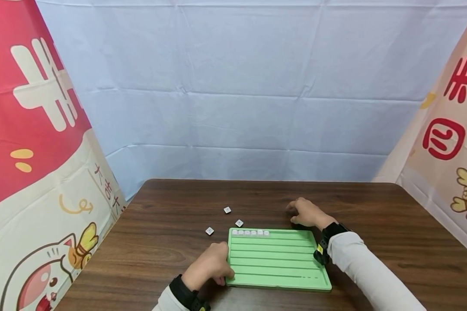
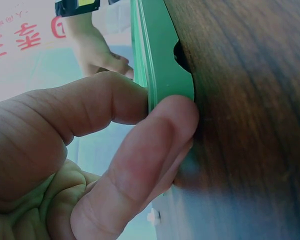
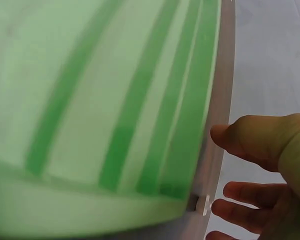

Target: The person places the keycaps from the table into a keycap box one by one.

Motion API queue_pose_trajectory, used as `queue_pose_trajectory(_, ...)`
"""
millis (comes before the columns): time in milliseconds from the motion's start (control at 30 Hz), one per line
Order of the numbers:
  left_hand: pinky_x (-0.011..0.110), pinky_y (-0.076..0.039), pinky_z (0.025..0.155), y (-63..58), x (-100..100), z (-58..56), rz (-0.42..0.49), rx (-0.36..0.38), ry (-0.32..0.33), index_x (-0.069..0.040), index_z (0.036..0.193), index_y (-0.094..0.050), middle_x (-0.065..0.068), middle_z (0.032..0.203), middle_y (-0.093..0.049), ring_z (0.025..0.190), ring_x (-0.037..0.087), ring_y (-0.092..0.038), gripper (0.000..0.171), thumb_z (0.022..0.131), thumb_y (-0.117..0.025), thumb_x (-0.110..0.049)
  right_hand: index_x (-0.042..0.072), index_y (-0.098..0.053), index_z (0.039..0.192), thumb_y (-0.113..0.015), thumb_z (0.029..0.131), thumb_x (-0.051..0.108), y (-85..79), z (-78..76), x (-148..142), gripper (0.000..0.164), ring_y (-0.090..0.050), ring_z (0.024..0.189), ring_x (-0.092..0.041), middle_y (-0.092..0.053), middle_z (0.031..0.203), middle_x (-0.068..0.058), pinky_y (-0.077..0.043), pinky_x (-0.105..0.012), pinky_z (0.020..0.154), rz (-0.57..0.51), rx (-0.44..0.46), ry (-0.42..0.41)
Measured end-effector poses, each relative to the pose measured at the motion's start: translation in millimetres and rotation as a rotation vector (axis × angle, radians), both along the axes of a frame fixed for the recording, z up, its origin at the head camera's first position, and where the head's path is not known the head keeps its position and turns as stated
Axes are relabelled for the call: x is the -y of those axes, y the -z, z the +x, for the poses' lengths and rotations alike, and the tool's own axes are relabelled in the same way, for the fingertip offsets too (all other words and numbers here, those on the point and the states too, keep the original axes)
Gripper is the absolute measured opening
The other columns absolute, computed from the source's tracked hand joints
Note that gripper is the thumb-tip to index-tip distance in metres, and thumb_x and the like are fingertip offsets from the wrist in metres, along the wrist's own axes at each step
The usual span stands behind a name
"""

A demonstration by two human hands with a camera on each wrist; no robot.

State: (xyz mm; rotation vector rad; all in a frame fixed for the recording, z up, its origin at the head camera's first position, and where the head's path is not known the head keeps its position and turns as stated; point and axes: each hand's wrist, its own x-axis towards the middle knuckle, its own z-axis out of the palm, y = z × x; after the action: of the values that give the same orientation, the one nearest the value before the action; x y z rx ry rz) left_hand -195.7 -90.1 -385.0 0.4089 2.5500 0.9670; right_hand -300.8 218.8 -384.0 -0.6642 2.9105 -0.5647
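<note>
Green and ridged, a flat rectangular tray (image 1: 272, 261) lies on the dark brown wood-grain desk (image 1: 140, 255), six small white square tiles (image 1: 253, 233) lined along its far-left groove. The left hand (image 1: 213, 261) pinches the tray's left edge. The right hand (image 1: 309, 214), fingers loosely spread, reaches past the far-right corner, near a small white piece (image 3: 203, 205); contact is unclear. Three loose white tiles (image 1: 239, 223) lie beyond the tray's far-left corner.
</note>
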Motion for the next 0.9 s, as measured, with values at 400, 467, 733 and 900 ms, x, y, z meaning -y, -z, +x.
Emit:
queue_pose_trajectory(400,0.031,-0.049,0.036,0.0,-2.5,-0.8,-0.008,0.0,-0.002,0.001,0.081,-0.05,0.01,0.046,-0.054,0.034,0.016,-0.054,0.026,0.063,-0.067,0.008,-0.002,-0.057,0.12,-0.065,0.086,0.007,-2.3,-15.0,-3.9,0.037,-0.044,0.112,-0.045,-0.049,0.119,-0.027,-0.044,-0.052,0.085,0.101,0.035,0.066)
queue_pose_trajectory(467,0.031,-0.049,0.036,0.4,-2.1,-0.2,-0.002,0.003,-0.004,0.001,0.082,-0.049,0.01,0.046,-0.054,0.034,0.016,-0.054,0.027,0.063,-0.066,0.008,-0.003,-0.057,0.12,-0.065,0.085,0.007,-2.7,-18.4,-4.2,0.037,-0.045,0.112,-0.045,-0.049,0.12,-0.028,-0.044,-0.052,0.084,0.114,0.047,0.08)
queue_pose_trajectory(733,0.032,-0.049,0.036,-0.2,-0.8,-0.4,0.006,0.009,-0.005,0.003,0.086,-0.049,0.012,0.05,-0.054,0.035,0.017,-0.055,0.03,0.063,-0.067,0.008,-0.009,-0.054,0.12,-0.064,0.083,0.001,-2.6,-32.0,-10.1,0.04,-0.056,0.093,-0.038,-0.057,0.107,-0.025,-0.049,-0.044,0.074,0.111,0.073,0.098)
queue_pose_trajectory(900,0.031,-0.049,0.036,1.2,-1.5,-0.4,0.005,-0.001,-0.006,0.003,0.085,-0.049,0.011,0.048,-0.054,0.034,0.016,-0.054,0.029,0.063,-0.067,0.008,-0.008,-0.055,0.121,-0.064,0.083,0.001,0.2,-33.2,-10.1,0.04,-0.052,0.102,-0.042,-0.055,0.113,-0.027,-0.048,-0.046,0.077,0.096,0.093,0.099)
